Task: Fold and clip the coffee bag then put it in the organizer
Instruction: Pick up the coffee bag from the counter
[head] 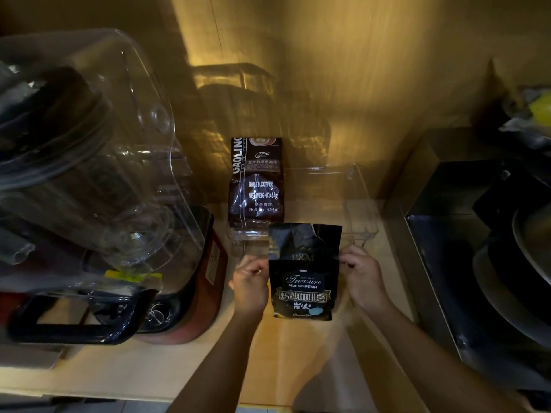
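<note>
A black coffee bag with blue and gold print stands upright on the wooden counter, its torn top edge open and unfolded. My left hand pinches its left edge and my right hand pinches its right edge, both at about mid-height. Right behind the bag sits a clear plastic organizer, whose left side holds a brown coffee bag standing upright. No clip is in view.
A large blender with a clear cover and a red base fills the left side. A dark sink with pans lies to the right. The wooden wall closes the back.
</note>
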Available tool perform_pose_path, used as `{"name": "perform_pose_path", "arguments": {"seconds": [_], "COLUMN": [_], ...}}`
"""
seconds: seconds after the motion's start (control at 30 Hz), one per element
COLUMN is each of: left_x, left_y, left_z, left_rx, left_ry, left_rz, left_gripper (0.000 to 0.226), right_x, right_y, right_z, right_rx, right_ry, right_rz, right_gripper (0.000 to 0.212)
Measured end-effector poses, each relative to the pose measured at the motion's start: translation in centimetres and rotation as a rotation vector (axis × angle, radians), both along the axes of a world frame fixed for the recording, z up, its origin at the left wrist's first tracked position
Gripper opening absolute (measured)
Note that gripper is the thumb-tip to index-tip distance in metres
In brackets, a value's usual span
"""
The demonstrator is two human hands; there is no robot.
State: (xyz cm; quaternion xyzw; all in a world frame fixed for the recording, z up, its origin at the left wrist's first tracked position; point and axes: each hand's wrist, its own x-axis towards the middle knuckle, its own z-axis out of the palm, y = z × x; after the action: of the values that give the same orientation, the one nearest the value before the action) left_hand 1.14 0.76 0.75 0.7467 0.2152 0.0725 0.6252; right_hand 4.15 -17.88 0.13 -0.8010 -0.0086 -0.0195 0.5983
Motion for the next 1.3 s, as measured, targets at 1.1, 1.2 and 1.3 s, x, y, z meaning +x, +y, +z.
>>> {"name": "perform_pose_path", "arguments": {"seconds": [1.1,1.2,1.3], "left_x": [0.5,0.5,0.6], "left_y": [0.8,0.6,0.9], "left_z": [0.8,0.7,0.5], "left_rx": [-0.332,-0.345,-0.27], "left_ry": [-0.023,-0.05,-0.076], "left_rz": [-0.091,-0.053,-0.055], "left_gripper": [0.013,0.028,0.034], "right_x": [-1.1,-1.2,-1.2], "right_y": [-0.1,0.6,0.7], "right_z": [2.6,2.2,2.1], "right_rx": [0.498,0.548,0.534], "right_ry": [0.322,0.263,0.211], "right_rz": [-0.127,-0.191,-0.22], "right_gripper": [0.017,0.024,0.034]}}
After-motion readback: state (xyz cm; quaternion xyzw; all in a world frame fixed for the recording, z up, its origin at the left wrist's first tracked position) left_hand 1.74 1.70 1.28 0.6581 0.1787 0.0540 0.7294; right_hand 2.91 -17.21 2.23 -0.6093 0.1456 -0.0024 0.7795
